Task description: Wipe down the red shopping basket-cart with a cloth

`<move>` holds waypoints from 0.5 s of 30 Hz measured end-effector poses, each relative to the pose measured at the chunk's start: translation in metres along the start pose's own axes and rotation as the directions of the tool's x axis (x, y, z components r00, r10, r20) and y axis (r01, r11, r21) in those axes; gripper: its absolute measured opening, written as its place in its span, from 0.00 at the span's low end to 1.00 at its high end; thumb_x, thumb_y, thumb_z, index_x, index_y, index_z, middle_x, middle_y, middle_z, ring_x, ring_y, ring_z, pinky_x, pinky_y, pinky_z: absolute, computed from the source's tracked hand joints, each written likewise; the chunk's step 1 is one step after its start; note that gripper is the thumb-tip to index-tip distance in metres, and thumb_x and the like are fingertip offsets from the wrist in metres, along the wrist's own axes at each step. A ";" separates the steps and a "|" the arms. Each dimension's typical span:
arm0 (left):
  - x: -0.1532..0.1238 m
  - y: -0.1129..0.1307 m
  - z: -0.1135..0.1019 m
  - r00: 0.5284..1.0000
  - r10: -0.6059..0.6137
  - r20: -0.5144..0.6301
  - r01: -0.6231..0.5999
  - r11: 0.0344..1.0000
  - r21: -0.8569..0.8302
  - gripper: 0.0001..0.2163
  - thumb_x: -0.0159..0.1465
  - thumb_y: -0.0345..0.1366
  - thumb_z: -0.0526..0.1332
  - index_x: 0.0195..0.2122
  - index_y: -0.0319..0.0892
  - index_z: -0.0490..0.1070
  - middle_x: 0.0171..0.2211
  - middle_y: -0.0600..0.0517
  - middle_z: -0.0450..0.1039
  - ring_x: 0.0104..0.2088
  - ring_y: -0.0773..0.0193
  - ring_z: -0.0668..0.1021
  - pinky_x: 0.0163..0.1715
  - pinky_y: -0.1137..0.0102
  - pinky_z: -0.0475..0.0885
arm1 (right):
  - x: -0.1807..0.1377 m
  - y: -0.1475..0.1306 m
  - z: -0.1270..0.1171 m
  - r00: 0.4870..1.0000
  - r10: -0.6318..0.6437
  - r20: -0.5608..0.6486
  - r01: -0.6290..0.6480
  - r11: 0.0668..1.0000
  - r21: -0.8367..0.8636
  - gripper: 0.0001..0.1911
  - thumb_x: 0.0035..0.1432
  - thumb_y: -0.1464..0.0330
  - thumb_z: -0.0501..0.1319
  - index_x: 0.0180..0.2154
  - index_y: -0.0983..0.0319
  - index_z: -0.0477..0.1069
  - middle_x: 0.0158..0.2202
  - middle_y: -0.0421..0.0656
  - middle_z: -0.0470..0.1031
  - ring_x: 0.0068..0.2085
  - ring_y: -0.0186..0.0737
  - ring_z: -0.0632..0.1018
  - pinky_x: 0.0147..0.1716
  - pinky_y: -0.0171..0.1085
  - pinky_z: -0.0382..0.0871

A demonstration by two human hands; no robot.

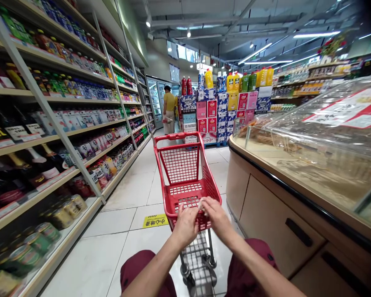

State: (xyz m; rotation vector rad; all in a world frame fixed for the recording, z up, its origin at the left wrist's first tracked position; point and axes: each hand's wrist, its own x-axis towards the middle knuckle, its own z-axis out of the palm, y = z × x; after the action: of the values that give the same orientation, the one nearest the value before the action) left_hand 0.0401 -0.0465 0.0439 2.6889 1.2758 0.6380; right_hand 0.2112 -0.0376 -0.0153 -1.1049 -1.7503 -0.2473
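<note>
My left hand point(186, 222) and my right hand point(215, 214) meet just over the near rim of a red plastic shopping cart point(179, 190). Between their fingertips is a small whitish crumpled thing point(200, 203), perhaps tissue or thin plastic; its kind is not clear. The right fingers are pinched on it. My left fingers are curled in close beside it, and their tips are partly hidden. The cart's grid basket holds nothing that I can see. Its metal lower frame and wheels show below my hands, between my knees.
Shelves of bottles and cans point(89, 111) line the left side. A display counter point(266, 177) with clear covers curves along the right. Ahead stand stacked drink cartons point(207, 119) and a person in a yellow top point(168, 103). A yellow floor sticker point(155, 221) lies left of the cart.
</note>
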 end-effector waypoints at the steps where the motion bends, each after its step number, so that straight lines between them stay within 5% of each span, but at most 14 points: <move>1: -0.004 -0.004 -0.004 0.999 -0.024 -0.021 0.025 1.000 0.017 0.24 0.48 0.23 0.53 0.48 0.42 0.64 0.47 0.47 0.71 0.51 0.56 0.69 0.58 0.48 0.44 | 0.000 0.006 -0.007 0.999 0.034 -0.018 -0.035 0.999 -0.027 0.20 0.60 0.73 0.47 0.52 0.57 0.65 0.50 0.46 0.70 0.55 0.43 0.67 0.52 0.51 0.64; 5: -0.017 -0.025 -0.013 0.961 -0.224 -0.160 0.239 0.968 0.082 0.24 0.46 0.23 0.53 0.47 0.38 0.64 0.56 0.41 0.61 0.59 0.50 0.57 0.57 0.45 0.46 | 0.001 0.002 -0.020 0.996 0.090 -0.028 -0.091 0.995 -0.030 0.21 0.61 0.73 0.45 0.53 0.56 0.63 0.53 0.46 0.67 0.55 0.42 0.66 0.53 0.50 0.64; 9: -0.022 -0.036 -0.010 0.975 -0.173 -0.139 0.183 0.981 0.063 0.19 0.45 0.21 0.52 0.39 0.39 0.67 0.56 0.43 0.62 0.60 0.52 0.56 0.57 0.48 0.51 | 0.000 -0.027 -0.001 0.998 -0.012 0.054 0.008 0.998 0.065 0.21 0.60 0.74 0.47 0.54 0.56 0.62 0.54 0.45 0.66 0.56 0.40 0.65 0.53 0.47 0.64; 15: -0.022 -0.033 -0.005 0.974 -0.162 -0.160 0.167 0.986 0.020 0.19 0.45 0.20 0.51 0.38 0.40 0.67 0.55 0.43 0.63 0.60 0.51 0.56 0.57 0.46 0.50 | -0.002 -0.007 -0.017 0.986 0.167 -0.019 -0.168 0.985 -0.033 0.18 0.61 0.70 0.48 0.50 0.56 0.66 0.51 0.45 0.69 0.52 0.42 0.70 0.51 0.46 0.67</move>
State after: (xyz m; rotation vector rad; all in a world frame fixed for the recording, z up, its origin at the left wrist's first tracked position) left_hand 0.0018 -0.0429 0.0328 2.5655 1.5409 0.8286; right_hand 0.2167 -0.0533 -0.0063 -1.2645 -1.6337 -0.1833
